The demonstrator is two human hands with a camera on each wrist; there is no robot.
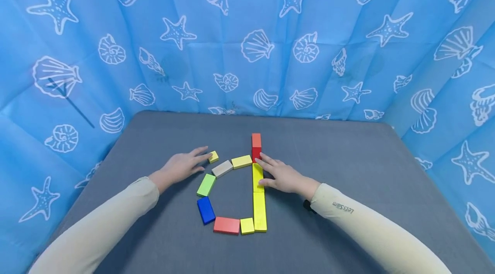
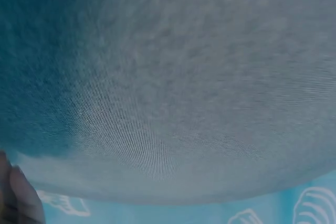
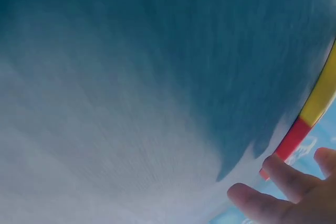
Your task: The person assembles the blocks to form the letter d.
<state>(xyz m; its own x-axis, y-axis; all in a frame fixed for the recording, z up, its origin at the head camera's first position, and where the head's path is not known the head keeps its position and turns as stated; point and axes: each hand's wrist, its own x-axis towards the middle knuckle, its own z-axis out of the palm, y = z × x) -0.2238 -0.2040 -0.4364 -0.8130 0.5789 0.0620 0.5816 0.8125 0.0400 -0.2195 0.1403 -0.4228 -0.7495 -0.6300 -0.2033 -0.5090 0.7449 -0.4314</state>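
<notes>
In the head view, wooden blocks lie end to end in a loop beside a straight column. My left hand (image 1: 179,167) is at the upper left, fingers extended, one fingertip at a small yellow block (image 1: 214,157). My right hand (image 1: 284,176) reaches from the right with spread fingers. Its fingertips are at the red block (image 1: 256,141) topping the column, and its thumb lies over the upper yellow block (image 1: 257,173). Whether these fingertips press the blocks is hard to tell. Fingers (image 3: 289,179) and the red block's side also show in the right wrist view.
The loop has a pale yellow block (image 1: 241,162), a greyish block (image 1: 222,168), a green block (image 1: 206,185), a blue block (image 1: 206,210), a red block (image 1: 227,225) and a yellow square block (image 1: 247,226). A long yellow block (image 1: 260,211) ends the column. A blue curtain (image 1: 239,20) surrounds the grey table (image 1: 328,145).
</notes>
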